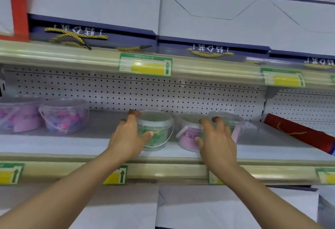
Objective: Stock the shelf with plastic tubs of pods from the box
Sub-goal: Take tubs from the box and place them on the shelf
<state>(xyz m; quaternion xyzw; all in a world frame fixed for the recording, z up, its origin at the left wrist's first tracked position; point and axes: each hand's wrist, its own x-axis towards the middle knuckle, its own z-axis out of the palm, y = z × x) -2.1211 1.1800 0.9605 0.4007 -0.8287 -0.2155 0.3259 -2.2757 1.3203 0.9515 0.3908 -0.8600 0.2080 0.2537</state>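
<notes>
A clear plastic tub of green pods (155, 131) stands on the middle shelf (72, 145). My left hand (126, 136) grips its left side, thumb in front and fingers behind the lid. To its right stand a tub with a pink label (188, 134) and, behind that, another tub of green pods (230, 121). My right hand (217, 138) is spread in front of these two, fingers straight and reaching over the rear one. Whether the fingers touch it I cannot tell. Two tubs of purple and pink pods (63, 116) stand at the shelf's left end. The box is out of view.
A red paper bag (297, 134) lies at the shelf's right end. White and blue gift boxes (208, 20) with gold cords fill the shelf above. A perforated back panel (145, 91) closes the rear. Price tags (145, 64) hang on the shelf rails.
</notes>
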